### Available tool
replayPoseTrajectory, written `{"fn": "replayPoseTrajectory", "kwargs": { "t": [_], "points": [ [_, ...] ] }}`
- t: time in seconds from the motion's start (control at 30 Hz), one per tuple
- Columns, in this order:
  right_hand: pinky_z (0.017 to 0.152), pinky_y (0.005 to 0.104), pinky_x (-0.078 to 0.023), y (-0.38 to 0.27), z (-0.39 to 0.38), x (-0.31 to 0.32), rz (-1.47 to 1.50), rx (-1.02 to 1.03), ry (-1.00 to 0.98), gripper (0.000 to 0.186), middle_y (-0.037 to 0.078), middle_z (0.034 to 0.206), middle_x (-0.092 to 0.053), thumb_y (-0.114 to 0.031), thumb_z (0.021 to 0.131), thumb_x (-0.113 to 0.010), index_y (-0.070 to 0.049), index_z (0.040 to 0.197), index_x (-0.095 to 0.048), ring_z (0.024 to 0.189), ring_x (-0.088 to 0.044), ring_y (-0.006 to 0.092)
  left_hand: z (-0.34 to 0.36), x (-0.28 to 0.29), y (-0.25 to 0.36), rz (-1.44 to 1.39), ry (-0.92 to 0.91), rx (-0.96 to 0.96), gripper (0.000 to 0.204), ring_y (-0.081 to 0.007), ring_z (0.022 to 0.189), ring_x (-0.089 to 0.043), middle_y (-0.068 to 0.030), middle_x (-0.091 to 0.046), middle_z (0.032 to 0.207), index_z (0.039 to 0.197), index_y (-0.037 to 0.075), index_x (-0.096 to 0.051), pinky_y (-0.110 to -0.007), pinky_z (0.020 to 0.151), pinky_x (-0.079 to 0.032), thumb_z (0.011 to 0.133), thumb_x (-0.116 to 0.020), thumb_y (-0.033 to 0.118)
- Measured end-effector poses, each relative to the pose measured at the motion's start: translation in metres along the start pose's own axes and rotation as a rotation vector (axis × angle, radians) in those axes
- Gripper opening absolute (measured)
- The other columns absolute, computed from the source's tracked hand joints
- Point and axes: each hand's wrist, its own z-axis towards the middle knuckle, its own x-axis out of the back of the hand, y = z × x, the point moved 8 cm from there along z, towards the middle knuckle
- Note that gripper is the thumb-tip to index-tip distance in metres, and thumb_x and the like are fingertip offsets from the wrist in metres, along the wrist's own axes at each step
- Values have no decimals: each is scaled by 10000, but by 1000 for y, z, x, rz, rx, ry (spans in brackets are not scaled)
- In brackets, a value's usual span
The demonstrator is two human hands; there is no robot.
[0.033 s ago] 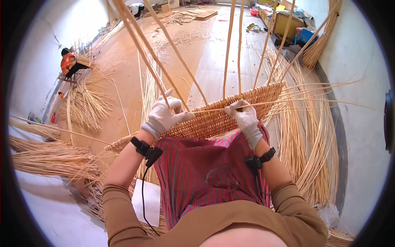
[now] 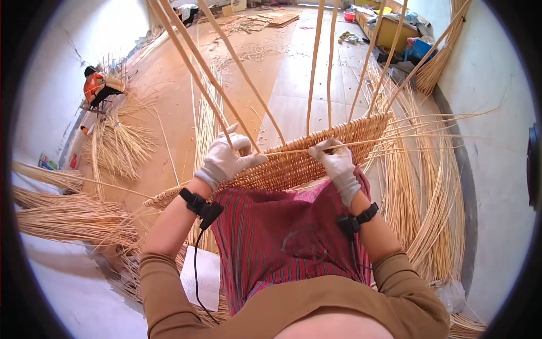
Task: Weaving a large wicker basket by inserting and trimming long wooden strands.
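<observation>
Wicker basket [image 2: 293, 164] rests on the lap as before, left hand [image 2: 226, 161] still gripping an upright stake, right hand [image 2: 337, 164] pinching the weaver [image 2: 395, 141] (nothing has visibly shifted).

Lap: half-woven flat wicker panel with upright stakes [image 2: 293, 164] across striped cloth [image 2: 282, 237].
Panel's left: left gloved hand [image 2: 226, 161].
Panel's right: right gloved hand [image 2: 337, 168].
Far left: seated person [image 2: 96, 87] behind loose cane bundle [image 2: 118, 141].

A pale wooden floor [image 2: 282, 85] ran toward twelve o'clock, lit brightly from above. White walls [image 2: 497, 113] stood at three and nine o'clock. Loose reed bundles [image 2: 118, 141] lay at nine o'clock, a yellow cabinet [image 2: 392, 28] at one.
</observation>
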Motion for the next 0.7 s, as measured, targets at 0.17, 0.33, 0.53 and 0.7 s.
{"fn": "replayPoseTrajectory", "kwargs": {
  "t": [0.17,0.33,0.53,0.7],
  "points": [
    [796,280,-558,-12,-10,-2,-1,6,52,123,32,865,-741,-59,883,-828,-45,859,-708,832,-680,117,6,-11,-1,-79,-7,78,500,-244,909,-696,-61,-705,733,803,125,-786,-454,1036,-486,800,-806,625],
    [857,395,-552,-108,-117,-59,-440,821,-10,109,61,981,-750,-50,845,-781,-142,885,-739,958,-709,254,-2,-16,-17,-128,-8,215,508,-286,905,-693,-98,-708,744,774,138,-783,-438,1009,-490,811,-776,645],
    [724,401,-583,-152,-33,-82,-394,527,-185,175,140,961,-744,-84,1009,-606,-83,1160,-695,815,-748,288,-2,-1,-5,-113,120,9,572,-317,902,-671,-122,-689,776,954,111,-723,-466,901,-490,810,-786,661],
    [634,379,-590,-171,47,-165,-1188,698,-255,182,92,900,-767,-193,1028,-558,-117,1138,-680,777,-772,253,-10,5,9,-104,116,-107,527,-305,863,-667,-140,-698,913,1211,137,-665,-436,774,-518,800,-876,389]
  ]
}}
